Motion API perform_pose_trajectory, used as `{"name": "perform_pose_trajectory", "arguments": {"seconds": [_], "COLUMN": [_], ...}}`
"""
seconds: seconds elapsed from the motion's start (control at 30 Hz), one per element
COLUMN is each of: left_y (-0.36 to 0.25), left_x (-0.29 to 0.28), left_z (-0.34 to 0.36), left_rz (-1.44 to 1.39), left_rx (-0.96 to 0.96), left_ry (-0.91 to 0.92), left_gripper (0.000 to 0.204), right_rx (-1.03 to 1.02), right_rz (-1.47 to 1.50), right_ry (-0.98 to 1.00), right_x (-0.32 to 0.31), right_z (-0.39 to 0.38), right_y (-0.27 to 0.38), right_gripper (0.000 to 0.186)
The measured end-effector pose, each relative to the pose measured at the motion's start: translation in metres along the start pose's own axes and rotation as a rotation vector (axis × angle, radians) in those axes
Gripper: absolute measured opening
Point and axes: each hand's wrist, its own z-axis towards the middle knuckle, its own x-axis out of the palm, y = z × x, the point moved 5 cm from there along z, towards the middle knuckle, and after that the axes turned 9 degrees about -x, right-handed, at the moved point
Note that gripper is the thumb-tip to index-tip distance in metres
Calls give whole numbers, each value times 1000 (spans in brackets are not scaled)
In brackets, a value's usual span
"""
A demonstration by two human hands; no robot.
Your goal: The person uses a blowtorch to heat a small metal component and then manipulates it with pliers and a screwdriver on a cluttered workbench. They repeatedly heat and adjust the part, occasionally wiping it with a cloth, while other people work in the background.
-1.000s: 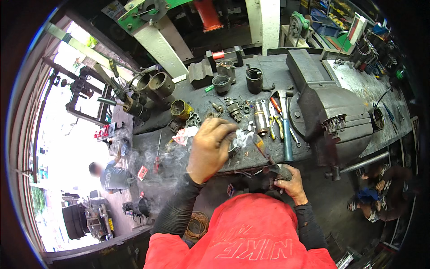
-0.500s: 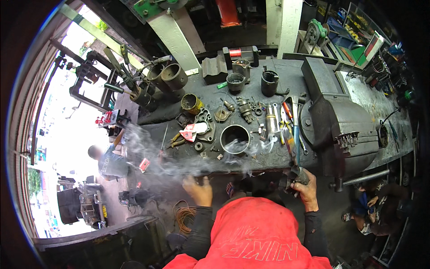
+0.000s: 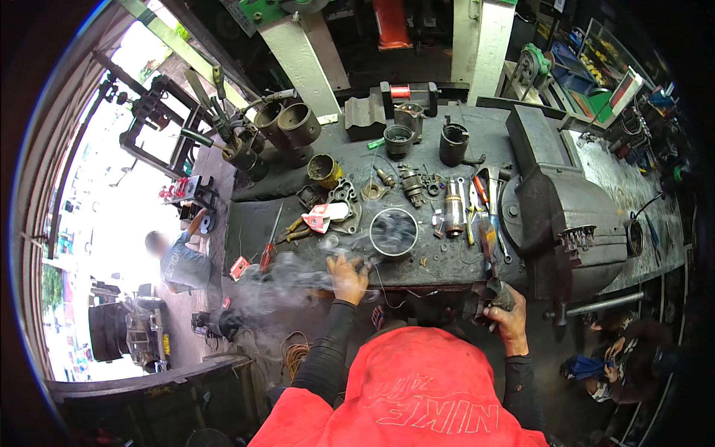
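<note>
My right hand point(image 3: 509, 319) is closed round the grey, stubby body of a dark tool point(image 3: 485, 296) at the bench's front edge. A narrow, blade-like part of it points away over the bench; its exact kind I cannot make out. My left hand point(image 3: 348, 279) is at the front edge with its fingers bent but apart, and nothing shows in them. A thin wire point(image 3: 380, 277) hangs over the edge near its thumb. Just beyond stands a round, open-topped metal cylinder point(image 3: 372, 240) with smoke in it. Pale smoke point(image 3: 287, 277) drifts left of my left hand.
Pliers point(image 3: 298, 227), a red-handled screwdriver point(image 3: 268, 253), a red-and-white packet point(image 3: 328, 217) and metal parts point(image 3: 411, 185) lie on the dark bench point(image 3: 253, 216). A large vise point(image 3: 573, 223) is at the right, its bar jutting forward. People point(image 3: 186, 261) are at far left and lower right point(image 3: 618, 357).
My left hand has moved forward and right to the bench edge, near the cylinder. The smoke has shifted and thinned in places. My right hand still holds the dark tool.
</note>
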Motion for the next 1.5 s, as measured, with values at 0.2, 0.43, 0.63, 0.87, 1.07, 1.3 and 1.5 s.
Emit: {"name": "perform_pose_trajectory", "arguments": {"seconds": [0.2,0.43,0.63,0.87,1.07,1.3,1.5], "left_y": [-4,63,-26,-176,-216,-226,-223], "left_x": [-24,-97,-158,-186,-182,-183,-182], "left_z": [-10,-35,-9,6,6,8,5], "left_rz": [51,36,-417,-1064,-1248,-1162,-1236], "left_rx": [23,-373,-256,-13,3,102,-8], "left_ry": [-60,-7,57,416,691,590,730], "left_gripper": [30,22,21,25,36,32,32], "right_rx": [45,40,44,137,-26,27,2], "right_rz": [30,-15,-70,-99,-57,-6,-10], "right_ry": [-2,21,60,81,81,123,135], "right_x": [-4,3,8,13,21,27,32], "right_z": [-3,-3,3,5,7,3,2], "right_y": [-1,6,7,9,14,18,19], "right_gripper": [34,33,31,33,27,23,23]}}
